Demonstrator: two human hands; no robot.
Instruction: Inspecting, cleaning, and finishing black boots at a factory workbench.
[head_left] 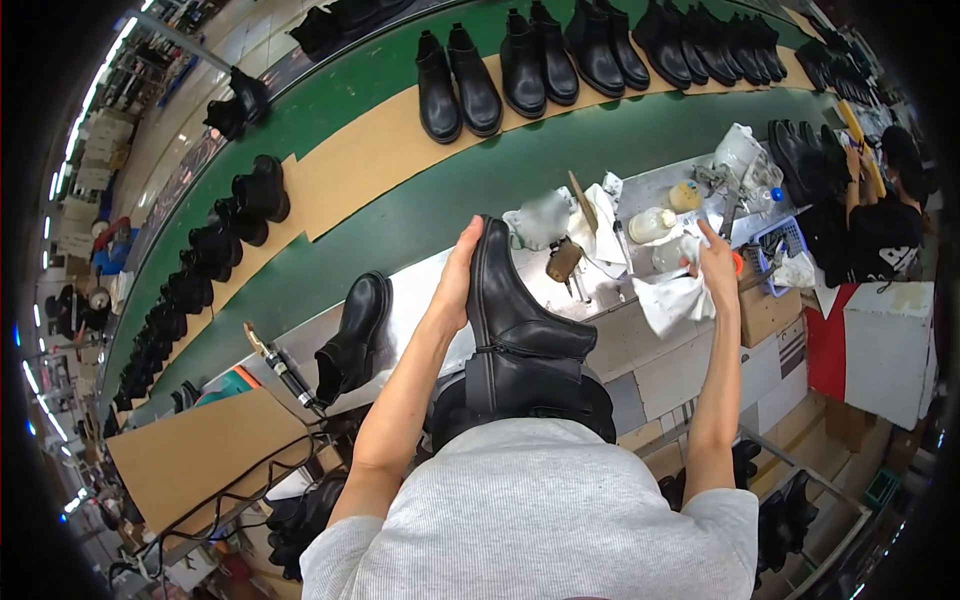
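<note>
A black leather ankle boot [512,305] is tilted in front of my body, its toe pointing up and away and its side zip showing. My left hand [462,272] is closed on it along the sole near the toe. Out to the right, my right hand [716,268] grips a white cloth [672,304] that hangs below its fingers. Beside those fingers is a translucent bottle [672,254]; whether they also touch it I cannot tell. Another black boot [356,335] lies on the metal worktop [425,280] to the left of my left hand.
A brown brush [564,262], stained rags [598,235], a white bottle [652,225] and a blue basket [783,248] crowd the worktop. Finished-looking boots [460,85] line the green conveyor [400,210] beyond. A black-handled tool [285,375] lies left. Another person [885,225] works at far right.
</note>
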